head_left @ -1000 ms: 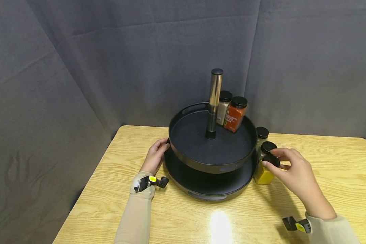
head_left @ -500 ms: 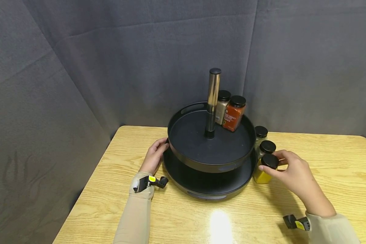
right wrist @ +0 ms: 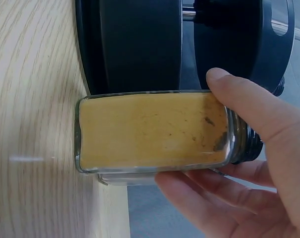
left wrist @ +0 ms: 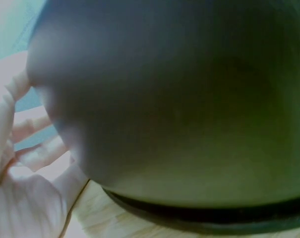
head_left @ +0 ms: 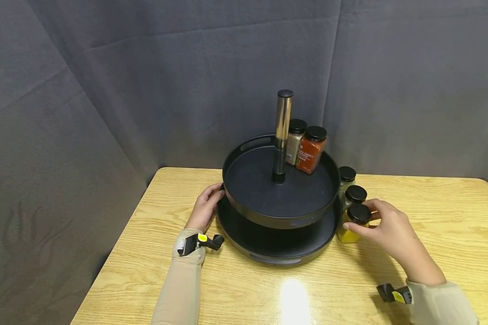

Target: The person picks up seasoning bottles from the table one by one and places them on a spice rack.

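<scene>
A black two-tier round turntable tray (head_left: 248,180) with a metal centre post (head_left: 283,122) stands on the table. My left hand (head_left: 205,208) rests against its left side, and in the left wrist view the fingers (left wrist: 33,121) touch the tray's edge. To the right of the tray, my right hand (head_left: 394,234) holds a square spice jar (head_left: 349,232) of yellow powder with a black lid. Thumb and fingers lie on opposite sides of this jar in the right wrist view, near its lid end. The jar stands upright on the table.
Two more black-lidded jars (head_left: 355,194) (head_left: 347,175) stand in a row behind the yellow one, close to the tray. On the upper tier sit a red pepper jar (head_left: 310,152) and a pale jar (head_left: 294,143). Grey curtains (head_left: 227,81) hang behind the wooden table (head_left: 244,289).
The yellow jar, tilted in the earliest frame, now stands upright in line with the other jars. My right thumb has moved slightly down its side. The left hand keeps its place.
</scene>
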Motion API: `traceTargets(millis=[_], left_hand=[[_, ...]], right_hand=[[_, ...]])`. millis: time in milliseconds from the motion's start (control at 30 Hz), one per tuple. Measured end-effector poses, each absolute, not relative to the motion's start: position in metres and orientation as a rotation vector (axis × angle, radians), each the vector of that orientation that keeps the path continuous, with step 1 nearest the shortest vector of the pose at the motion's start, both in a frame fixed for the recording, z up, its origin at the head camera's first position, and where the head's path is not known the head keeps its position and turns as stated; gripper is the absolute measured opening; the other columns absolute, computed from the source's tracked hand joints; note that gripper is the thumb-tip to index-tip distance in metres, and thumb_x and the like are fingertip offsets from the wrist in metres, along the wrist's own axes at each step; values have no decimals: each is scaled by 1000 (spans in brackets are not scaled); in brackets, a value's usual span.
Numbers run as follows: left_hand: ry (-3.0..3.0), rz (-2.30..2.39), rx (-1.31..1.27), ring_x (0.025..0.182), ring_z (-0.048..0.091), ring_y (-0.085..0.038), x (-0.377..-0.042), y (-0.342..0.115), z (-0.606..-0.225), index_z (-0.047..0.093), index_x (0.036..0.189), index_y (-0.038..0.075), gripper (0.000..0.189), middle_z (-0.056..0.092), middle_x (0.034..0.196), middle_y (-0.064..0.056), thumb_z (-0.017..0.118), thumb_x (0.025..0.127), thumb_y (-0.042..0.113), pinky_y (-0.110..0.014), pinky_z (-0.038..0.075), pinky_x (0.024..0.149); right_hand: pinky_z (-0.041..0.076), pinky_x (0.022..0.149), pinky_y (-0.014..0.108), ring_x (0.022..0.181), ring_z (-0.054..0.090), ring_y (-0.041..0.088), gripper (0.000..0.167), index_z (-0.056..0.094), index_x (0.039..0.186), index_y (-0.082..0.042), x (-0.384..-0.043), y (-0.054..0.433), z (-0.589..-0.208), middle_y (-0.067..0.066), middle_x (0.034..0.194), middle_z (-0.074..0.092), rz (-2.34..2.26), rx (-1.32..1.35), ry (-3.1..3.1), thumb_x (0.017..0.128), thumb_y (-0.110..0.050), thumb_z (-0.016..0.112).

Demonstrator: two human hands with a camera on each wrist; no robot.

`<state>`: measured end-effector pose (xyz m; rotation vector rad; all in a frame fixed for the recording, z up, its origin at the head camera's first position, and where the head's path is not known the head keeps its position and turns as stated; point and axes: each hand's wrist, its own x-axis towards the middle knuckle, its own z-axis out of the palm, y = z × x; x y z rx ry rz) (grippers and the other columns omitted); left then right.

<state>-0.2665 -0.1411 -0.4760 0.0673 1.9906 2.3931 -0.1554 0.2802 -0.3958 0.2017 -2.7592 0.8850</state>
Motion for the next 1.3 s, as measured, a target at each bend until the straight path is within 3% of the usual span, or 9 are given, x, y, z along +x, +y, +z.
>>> traceTargets(millis=[433, 567, 833, 967, 1133, 1300], left_hand=[[2031, 2386, 142, 108, 58, -11, -265, -143, -478, 54, 139, -1, 41, 57, 126, -6, 56, 101, 12, -22, 50, 93], [2033, 2407, 197, 107, 59, -11, -264, -142, -479, 56, 136, -1, 41, 59, 124, -5, 59, 99, 16, -22, 51, 91], [1969, 2417, 134, 111, 59, -10, -269, -140, -477, 49, 141, -6, 39, 57, 131, -9, 52, 104, 5, -24, 50, 97], [1953, 2426, 103, 108, 61, -9, -269, -140, -476, 51, 140, -5, 37, 59, 125, -6, 52, 104, 3, -23, 51, 94], [1983, 2414, 95, 106, 61, -9, -269, -140, -477, 52, 139, -5, 36, 60, 123, -5, 52, 104, 3, -22, 51, 93], [1995, 2412, 103, 106, 61, -8, -268, -141, -478, 52, 139, -5, 37, 60, 123, -4, 53, 103, 4, -22, 51, 92]], right_hand=[[55, 66, 35, 91, 70, 36, 59, 65, 112, 2, -154, 280, -391, 15, 103, 70, 906, 222, -2841, 76, -37, 90], [57, 68, 41, 91, 71, 38, 60, 66, 112, 2, -153, 280, -392, 16, 103, 71, 904, 219, -2855, 75, -39, 90], [58, 73, 51, 91, 70, 40, 63, 66, 112, 3, -153, 281, -395, 18, 101, 72, 865, 220, -2861, 73, -41, 91], [56, 68, 45, 84, 69, 35, 60, 67, 106, 1, -153, 280, -396, 13, 92, 72, 852, 213, -2866, 72, -41, 91], [44, 58, 33, 67, 53, 21, 56, 65, 100, -1, -153, 278, -398, 4, 77, 61, 826, 207, -2887, 71, -41, 92], [41, 56, 30, 65, 48, 18, 51, 65, 96, -3, -154, 277, -399, 2, 75, 58, 817, 230, -2866, 72, -39, 92]])
